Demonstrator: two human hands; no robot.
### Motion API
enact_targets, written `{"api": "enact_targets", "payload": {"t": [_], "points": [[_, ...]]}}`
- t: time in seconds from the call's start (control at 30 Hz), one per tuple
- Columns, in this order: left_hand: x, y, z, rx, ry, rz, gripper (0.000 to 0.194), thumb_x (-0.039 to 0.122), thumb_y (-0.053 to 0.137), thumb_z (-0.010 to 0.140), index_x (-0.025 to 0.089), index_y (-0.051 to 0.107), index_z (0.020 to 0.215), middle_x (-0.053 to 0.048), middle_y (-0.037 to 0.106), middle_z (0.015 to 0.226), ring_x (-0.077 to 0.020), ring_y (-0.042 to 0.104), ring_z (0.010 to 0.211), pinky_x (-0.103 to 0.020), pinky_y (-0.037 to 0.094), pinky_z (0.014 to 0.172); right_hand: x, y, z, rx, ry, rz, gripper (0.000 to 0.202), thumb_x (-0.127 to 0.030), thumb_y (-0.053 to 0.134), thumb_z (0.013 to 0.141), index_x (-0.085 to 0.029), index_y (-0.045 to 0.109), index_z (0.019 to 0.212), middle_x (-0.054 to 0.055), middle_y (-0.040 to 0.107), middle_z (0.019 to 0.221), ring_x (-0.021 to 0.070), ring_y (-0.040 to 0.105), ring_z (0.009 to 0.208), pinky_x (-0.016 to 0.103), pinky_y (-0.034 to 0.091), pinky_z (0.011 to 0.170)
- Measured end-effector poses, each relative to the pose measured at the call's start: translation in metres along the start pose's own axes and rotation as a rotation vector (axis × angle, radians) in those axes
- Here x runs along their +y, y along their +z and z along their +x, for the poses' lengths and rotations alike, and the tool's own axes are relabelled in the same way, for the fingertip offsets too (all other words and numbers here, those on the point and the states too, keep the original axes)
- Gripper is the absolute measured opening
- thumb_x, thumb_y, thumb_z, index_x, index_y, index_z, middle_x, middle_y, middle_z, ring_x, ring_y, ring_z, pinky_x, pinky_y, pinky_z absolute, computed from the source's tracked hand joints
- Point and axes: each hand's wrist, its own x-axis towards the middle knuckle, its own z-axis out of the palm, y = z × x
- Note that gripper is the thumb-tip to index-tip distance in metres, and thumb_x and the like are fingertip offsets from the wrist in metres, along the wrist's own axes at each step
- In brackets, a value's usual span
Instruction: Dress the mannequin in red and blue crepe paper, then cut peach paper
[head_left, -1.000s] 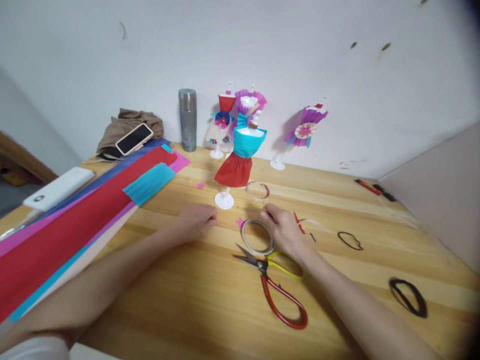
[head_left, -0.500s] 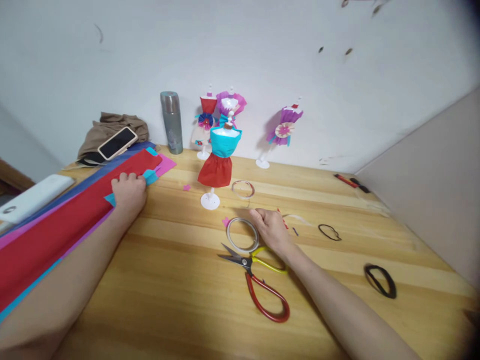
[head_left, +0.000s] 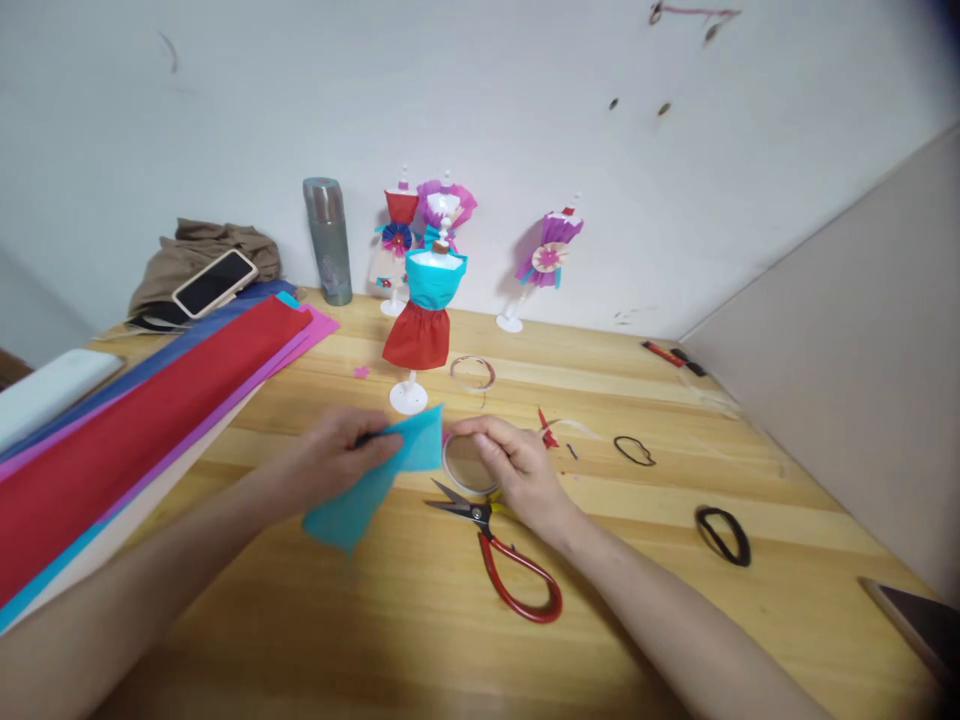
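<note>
one turquoise piece [head_left: 367,500] sits pinched in the left hand [head_left: 351,455], left of the scissors [head_left: 478,514]; the right hand [head_left: 517,465] is curled just beside them, holding what, we can't tell. we judge the piece light, soft, easily torn, best pinched near an edge.

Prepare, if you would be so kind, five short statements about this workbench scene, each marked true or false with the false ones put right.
1. The left hand holds a turquoise piece. True.
2. The blades of the scissors are closed. False: the blades of the scissors are spread apart.
3. The front mannequin wears a turquoise top and a red skirt. True.
4. The flask lies on its side. False: the flask stands upright.
5. The left hand is gripping the red strip. False: the red strip lies untouched by either hand.
</note>
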Motion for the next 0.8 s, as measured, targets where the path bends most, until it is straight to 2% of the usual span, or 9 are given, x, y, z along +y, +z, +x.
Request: {"api": "enact_targets", "payload": {"t": [0.03, 0.1, 0.17, 0.23, 0.33, 0.47, 0.57, 0.67, 0.8], "points": [[0.002, 0.008, 0.000, -0.043, 0.018, -0.140, 0.039, 0.054, 0.044, 0.083, 0.019, 0.046, 0.065, 0.004, 0.038, 0.059, -0.0113, 0.038, 0.055, -0.024, 0.028, 0.049, -0.006, 0.000, 0.000, 0.007, 0.015, 0.045, 0.029, -0.036, 0.048, 0.097, -0.021, 0.072, 0.102, 0.007, 0.074, 0.093, 0.0204, 0.069, 0.089, 0.034, 0.051, 0.081], [0.005, 0.020, 0.001, -0.067, 0.003, -0.334, 0.039, 0.055, 0.047, 0.081, 0.019, 0.049, 0.069, 0.004, 0.042, 0.060, -0.0114, 0.040, 0.056, -0.024, 0.030, 0.050, -0.014, 0.001, 0.000, -0.023, 0.072, 0.193, 0.036, -0.047, 0.049, 0.096, -0.022, 0.070, 0.111, 0.006, 0.072, 0.086, 0.0194, 0.067, 0.081, 0.032, 0.052, 0.074], [0.006, 0.029, 0.004, -0.033, -0.004, -0.425, 0.037, 0.053, 0.049, 0.081, 0.018, 0.051, 0.071, 0.003, 0.047, 0.062, -0.0121, 0.044, 0.058, -0.024, 0.034, 0.052, -0.020, 0.003, 0.001, -0.089, 0.144, 0.371, 0.047, -0.054, 0.057, 0.090, -0.022, 0.063, 0.124, 0.004, 0.069, 0.083, 0.0173, 0.064, 0.073, 0.030, 0.050, 0.065], [0.005, 0.035, 0.009, -0.003, 0.031, -0.446, 0.033, 0.049, 0.054, 0.078, 0.017, 0.053, 0.072, 0.002, 0.050, 0.064, -0.0121, 0.046, 0.060, -0.024, 0.035, 0.055, -0.023, 0.007, 0.003, -0.105, 0.233, 0.484, 0.056, -0.053, 0.071, 0.079, -0.022, 0.061, 0.125, 0.002, 0.066, 0.082, 0.0152, 0.060, 0.068, 0.028, 0.048, 0.060], [-0.001, 0.039, 0.015, -0.031, 0.063, -0.507, 0.028, 0.042, 0.065, 0.070, 0.016, 0.056, 0.075, 0.004, 0.050, 0.064, -0.0111, 0.045, 0.061, -0.024, 0.034, 0.057, -0.023, 0.015, 0.008, -0.063, 0.404, 0.547, 0.044, -0.044, 0.083, 0.065, -0.019, 0.067, 0.097, -0.003, 0.061, 0.067, 0.0111, 0.054, 0.057, 0.025, 0.044, 0.055], [-0.016, 0.040, 0.021, -0.205, -0.019, -0.617, 0.033, 0.039, 0.077, 0.063, 0.016, 0.061, 0.081, 0.003, 0.055, 0.068, -0.0121, 0.048, 0.064, -0.025, 0.036, 0.059, -0.021, 0.024, 0.016, -0.054, 0.500, 0.620, 0.038, -0.046, 0.085, 0.060, -0.017, 0.063, 0.069, -0.003, 0.061, 0.058, 0.0084, 0.051, 0.050, 0.023, 0.042, 0.052], [-0.027, 0.040, 0.021, -0.347, -0.147, -0.751, 0.042, 0.046, 0.081, 0.063, 0.015, 0.066, 0.087, 0.001, 0.061, 0.071, -0.0135, 0.052, 0.065, -0.025, 0.039, 0.060, -0.018, 0.028, 0.020, -0.060, 0.509, 0.603, 0.040, -0.052, 0.081, 0.064, -0.017, 0.061, 0.063, -0.003, 0.057, 0.052, 0.0072, 0.046, 0.044, 0.021, 0.038, 0.046], [-0.034, 0.038, 0.019, -0.366, -0.236, -0.975, 0.052, 0.051, 0.082, 0.064, 0.015, 0.068, 0.100, -0.001, 0.066, 0.078, -0.0143, 0.056, 0.068, -0.025, 0.044, 0.062, -0.013, 0.031, 0.022, -0.024, 0.502, 0.582, 0.045, -0.058, 0.075, 0.068, -0.018, 0.056, 0.059, -0.005, 0.050, 0.045, 0.0061, 0.039, 0.039, 0.020, 0.030, 0.040], [-0.039, 0.035, 0.021, -0.376, -0.223, -1.064, 0.042, 0.037, 0.084, 0.066, 0.014, 0.070, 0.099, 0.000, 0.068, 0.076, -0.0118, 0.056, 0.065, -0.022, 0.042, 0.060, -0.004, 0.030, 0.022, 0.057, 0.469, 0.552, 0.049, -0.062, 0.074, 0.066, -0.018, 0.054, 0.058, -0.006, 0.047, 0.044, 0.0061, 0.037, 0.038, 0.020, 0.027, 0.039]]}}
